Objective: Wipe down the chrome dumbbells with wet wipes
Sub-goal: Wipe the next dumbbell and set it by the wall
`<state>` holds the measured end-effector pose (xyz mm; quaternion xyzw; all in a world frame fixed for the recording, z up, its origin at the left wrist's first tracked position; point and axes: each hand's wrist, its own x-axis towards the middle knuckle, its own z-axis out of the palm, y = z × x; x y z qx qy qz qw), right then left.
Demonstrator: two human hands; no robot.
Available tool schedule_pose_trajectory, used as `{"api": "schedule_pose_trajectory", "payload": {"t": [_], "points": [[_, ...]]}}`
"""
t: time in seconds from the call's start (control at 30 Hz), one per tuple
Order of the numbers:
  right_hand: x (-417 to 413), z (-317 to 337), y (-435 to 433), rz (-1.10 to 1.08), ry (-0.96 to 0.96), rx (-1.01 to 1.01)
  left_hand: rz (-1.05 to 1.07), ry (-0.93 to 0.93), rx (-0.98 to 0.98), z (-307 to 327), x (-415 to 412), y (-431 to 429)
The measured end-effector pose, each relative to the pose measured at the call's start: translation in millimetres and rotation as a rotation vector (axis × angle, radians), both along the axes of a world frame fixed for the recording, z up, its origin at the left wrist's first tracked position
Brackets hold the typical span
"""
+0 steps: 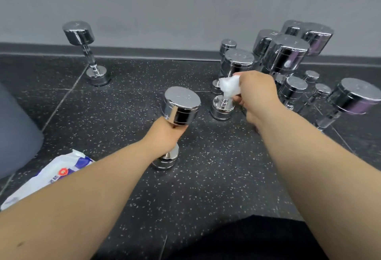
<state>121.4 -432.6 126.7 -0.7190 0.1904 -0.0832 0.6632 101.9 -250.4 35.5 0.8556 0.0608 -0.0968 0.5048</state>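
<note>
Left hand (165, 134): fingers wrapped round the handle of a chrome dumbbell (181, 105). That dumbbell stands on end, slightly tilted, lower head on the speckled dark floor (206, 187).

Right hand (257, 96): fingers curled round a bunched white wet wipe (228, 85). The wipe is pressed to the handle of a second dumbbell (222, 109), which is also on end, just right of the first.

Behind and right of the right hand: cluster of upright dumbbells (288, 53) of mixed sizes, close together near the grey wall (185, 2).

Far left by the wall: one lone dumbbell (95, 74), on end, well apart from the rest.

Lower left, on the floor: pack of wipes (61, 171), white and blue, partly hidden under the left forearm. A grey rounded object (16, 132) sits at the left edge; I cannot tell what it is.
</note>
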Motion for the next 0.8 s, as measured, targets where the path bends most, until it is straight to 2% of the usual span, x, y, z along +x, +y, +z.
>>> {"api": "schedule_pose_trajectory", "payload": {"t": [0.17, 0.3, 0.5, 0.6, 0.7, 0.8], "points": [[-6, -16, -4, -0.144, -0.137, -0.253, -0.213, -0.095, 0.274, -4, 20, -36], [-7, -51, 7, -0.059, -0.074, -0.312, -0.308, -0.135, 0.433, -12, 42, -52], [10, -92, 12, 0.052, 0.049, -0.332, -0.486, 0.028, 0.836, -40, 57, -30], [16, -115, 24, 0.128, 0.137, -0.365, -0.461, 0.039, 0.906, -51, 53, -14], [16, -124, 33, 0.142, 0.091, -0.474, -0.452, 0.024, 0.864, -42, 49, 1], [19, -122, 48, 0.273, -0.011, -0.642, -0.512, -0.024, 1.067, -29, 43, 22]]}}
